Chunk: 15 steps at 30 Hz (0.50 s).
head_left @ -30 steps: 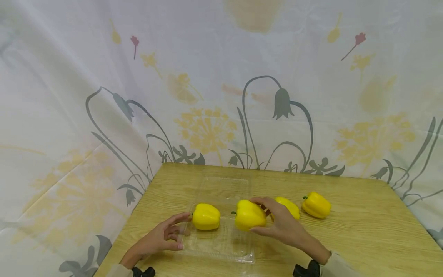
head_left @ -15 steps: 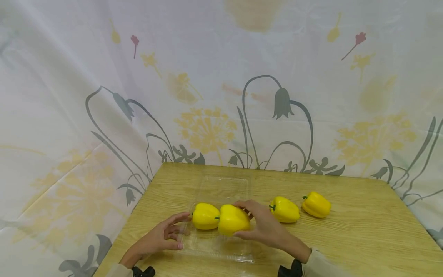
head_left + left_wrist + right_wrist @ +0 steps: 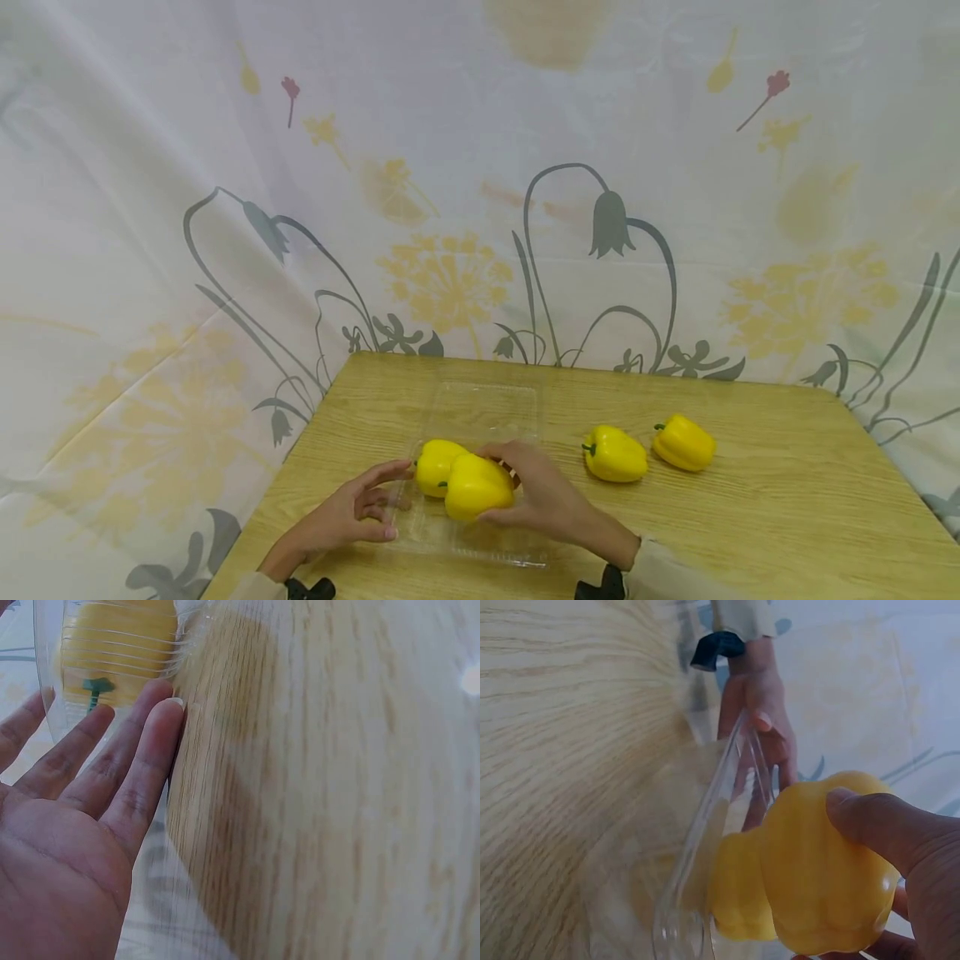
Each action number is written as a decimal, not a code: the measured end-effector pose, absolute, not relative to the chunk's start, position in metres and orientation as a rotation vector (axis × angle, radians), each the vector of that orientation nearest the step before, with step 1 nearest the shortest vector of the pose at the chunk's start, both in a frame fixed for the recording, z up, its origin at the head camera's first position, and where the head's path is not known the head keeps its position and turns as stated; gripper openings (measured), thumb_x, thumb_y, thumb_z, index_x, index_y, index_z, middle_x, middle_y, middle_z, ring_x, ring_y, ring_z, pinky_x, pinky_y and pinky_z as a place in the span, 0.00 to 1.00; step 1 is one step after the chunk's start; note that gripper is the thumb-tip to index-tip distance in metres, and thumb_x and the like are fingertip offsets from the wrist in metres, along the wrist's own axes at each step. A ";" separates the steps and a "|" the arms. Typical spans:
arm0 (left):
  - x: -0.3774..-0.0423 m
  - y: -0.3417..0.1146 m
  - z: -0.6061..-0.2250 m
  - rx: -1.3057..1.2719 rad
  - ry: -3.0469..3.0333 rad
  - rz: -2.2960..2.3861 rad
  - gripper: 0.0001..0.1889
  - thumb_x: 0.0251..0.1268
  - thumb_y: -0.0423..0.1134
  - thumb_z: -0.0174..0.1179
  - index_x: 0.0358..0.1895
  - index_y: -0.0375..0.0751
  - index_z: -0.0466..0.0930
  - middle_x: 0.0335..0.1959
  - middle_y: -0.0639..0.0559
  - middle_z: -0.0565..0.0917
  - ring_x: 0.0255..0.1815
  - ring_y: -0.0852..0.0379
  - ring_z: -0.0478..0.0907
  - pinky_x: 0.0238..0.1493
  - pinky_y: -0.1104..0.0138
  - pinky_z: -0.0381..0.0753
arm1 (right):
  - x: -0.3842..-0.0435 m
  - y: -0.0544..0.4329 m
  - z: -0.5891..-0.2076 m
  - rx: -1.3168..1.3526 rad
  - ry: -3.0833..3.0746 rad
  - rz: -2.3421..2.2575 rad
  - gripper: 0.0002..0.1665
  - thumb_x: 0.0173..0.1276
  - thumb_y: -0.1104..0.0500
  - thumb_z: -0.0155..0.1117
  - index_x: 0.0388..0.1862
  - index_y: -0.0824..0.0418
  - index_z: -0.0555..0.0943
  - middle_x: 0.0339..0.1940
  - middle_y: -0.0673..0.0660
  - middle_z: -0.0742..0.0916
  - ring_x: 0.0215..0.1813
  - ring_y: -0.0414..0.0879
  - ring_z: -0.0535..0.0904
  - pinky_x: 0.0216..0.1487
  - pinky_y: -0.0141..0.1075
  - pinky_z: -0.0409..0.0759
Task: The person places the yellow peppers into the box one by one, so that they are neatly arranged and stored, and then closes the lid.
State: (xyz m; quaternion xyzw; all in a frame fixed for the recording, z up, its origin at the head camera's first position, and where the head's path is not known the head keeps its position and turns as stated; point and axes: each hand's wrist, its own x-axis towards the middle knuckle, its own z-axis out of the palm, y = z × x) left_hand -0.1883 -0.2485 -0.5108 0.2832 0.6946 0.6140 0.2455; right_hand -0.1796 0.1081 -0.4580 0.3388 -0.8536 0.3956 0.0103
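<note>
The right hand [image 3: 546, 497] is clamped on a yellow bell pepper [image 3: 480, 490], thumb on the near side and fingers round the far side. This held pepper is over the near tray of a clear plastic container [image 3: 517, 560], its green stem toward the left. Whether its underside bears on the tray floor cannot be told.

A second yellow pepper [image 3: 432, 465] lies within the tray, just beyond and to the left of the held one; contact between the two cannot be confirmed. Its stem faces the left wall.

The left hand [image 3: 347, 510] is at that wall, outside the tray, fingers extended and apart, gripping nothing. The left wrist view shows the fingertips close against the clear plastic; exact contact is unclear.

The container's far panel [image 3: 487, 408] lies spread on the wood-grain table [image 3: 780, 508]. To the right, well apart from the container, two further yellow peppers rest near each other: a nearer one [image 3: 617, 455] and a farther one [image 3: 684, 443]. A flower-printed cloth [image 3: 450, 108] hangs behind.
</note>
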 end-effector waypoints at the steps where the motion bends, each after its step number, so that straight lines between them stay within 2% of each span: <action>1: -0.188 -0.248 -0.511 0.769 1.897 1.674 0.42 0.72 0.25 0.61 0.84 0.43 0.49 0.81 0.31 0.50 0.69 0.38 0.72 0.58 0.59 0.81 | -0.180 0.106 -0.459 1.064 -2.664 1.227 0.42 0.60 0.40 0.79 0.69 0.54 0.76 0.55 0.47 0.82 0.47 0.38 0.76 0.45 0.37 0.84; 9: -0.188 -0.247 -0.509 0.768 1.898 1.677 0.42 0.73 0.25 0.60 0.84 0.44 0.49 0.81 0.32 0.51 0.69 0.37 0.72 0.57 0.59 0.82 | -0.178 0.086 -0.465 1.083 -2.678 1.185 0.40 0.59 0.42 0.81 0.66 0.56 0.77 0.57 0.52 0.83 0.47 0.38 0.76 0.42 0.30 0.80; 15: -0.187 -0.247 -0.510 0.781 1.902 1.677 0.42 0.72 0.25 0.60 0.84 0.42 0.49 0.81 0.31 0.52 0.69 0.41 0.73 0.57 0.60 0.81 | -0.175 0.072 -0.468 1.078 -2.724 1.111 0.41 0.58 0.41 0.82 0.65 0.55 0.77 0.60 0.52 0.82 0.52 0.39 0.77 0.51 0.34 0.81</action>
